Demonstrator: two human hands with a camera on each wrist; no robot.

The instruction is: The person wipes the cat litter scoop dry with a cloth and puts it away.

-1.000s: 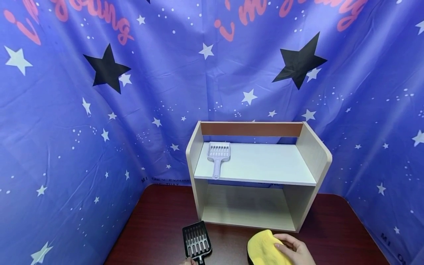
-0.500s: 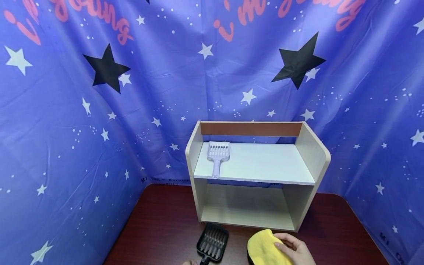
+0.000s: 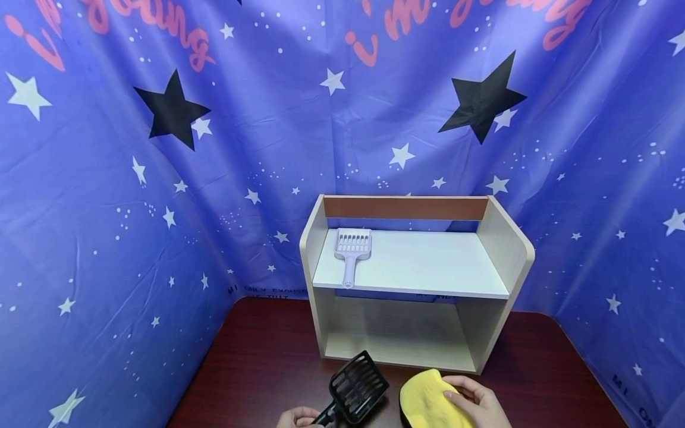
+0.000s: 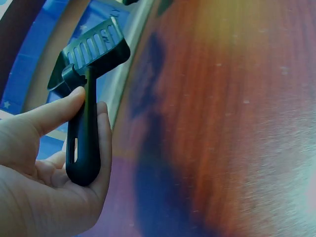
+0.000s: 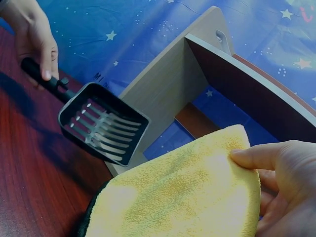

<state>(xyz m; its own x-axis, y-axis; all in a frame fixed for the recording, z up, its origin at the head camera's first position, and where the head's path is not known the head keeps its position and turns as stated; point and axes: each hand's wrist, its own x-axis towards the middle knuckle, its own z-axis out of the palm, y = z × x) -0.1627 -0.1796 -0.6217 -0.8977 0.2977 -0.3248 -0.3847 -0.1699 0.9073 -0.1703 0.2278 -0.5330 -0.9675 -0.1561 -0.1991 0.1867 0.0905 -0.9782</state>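
Note:
My left hand [image 3: 297, 418] grips the handle of a black slotted litter scoop [image 3: 358, 387] near the front of the table. In the left wrist view the thumb lies along the handle and the fingers wrap behind it, with the scoop's shadow on the wood. My right hand [image 3: 478, 402] pinches a fuzzy yellow cloth [image 3: 432, 401] with a dark edge underneath, thumb on its upper face. The right wrist view has the scoop's slotted head just left of the cloth, tilted. A pale lilac litter scoop [image 3: 353, 252] lies on the upper shelf at its left end.
A small two-tier wooden shelf [image 3: 401, 292] stands on the dark red table [image 3: 257, 345] just beyond both hands. Its side panel [image 5: 168, 79] rises close behind the black scoop in the right wrist view. A blue star-patterned curtain [image 3: 289, 119] surrounds the table.
The black scoop has moved right toward the yellow cloth, and its head has turned and tilted. More of my left hand shows. The right hand and cloth have barely moved.

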